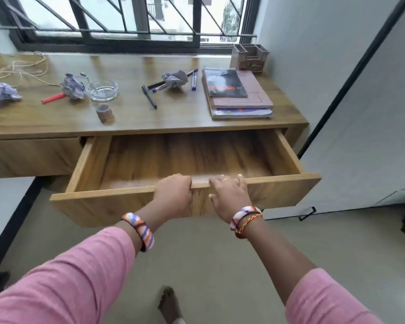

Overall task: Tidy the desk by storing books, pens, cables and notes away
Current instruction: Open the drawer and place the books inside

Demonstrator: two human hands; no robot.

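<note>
Wooden desk (150, 122) spans the scene under the window, and its wide drawer (197, 157) stands pulled out toward the near side with nothing visible inside, so I judge the tidying has barely begun: the storage is ready, but nothing is stored yet. Both hands sit on the drawer's front edge near its middle; the left hand (173, 192) has its fingers curled over the top of the panel, gripping it, and the right hand (228, 195) lies just beside it, fingers hooked over the same edge and thumb against the front.

On the desktop's right, a stack of books (237, 94) lies near the wall, with a desk organiser (250, 58) beyond it. A pale cable (19, 66) sprawls at the far left. Crumpled notes (0, 93) lie at the left, with more by the glass ashtray (102, 90) and in the middle. Pens (149, 97) lie scattered in the middle, and a red pen (53, 98) at the left. All of this still waits to be put away.
</note>
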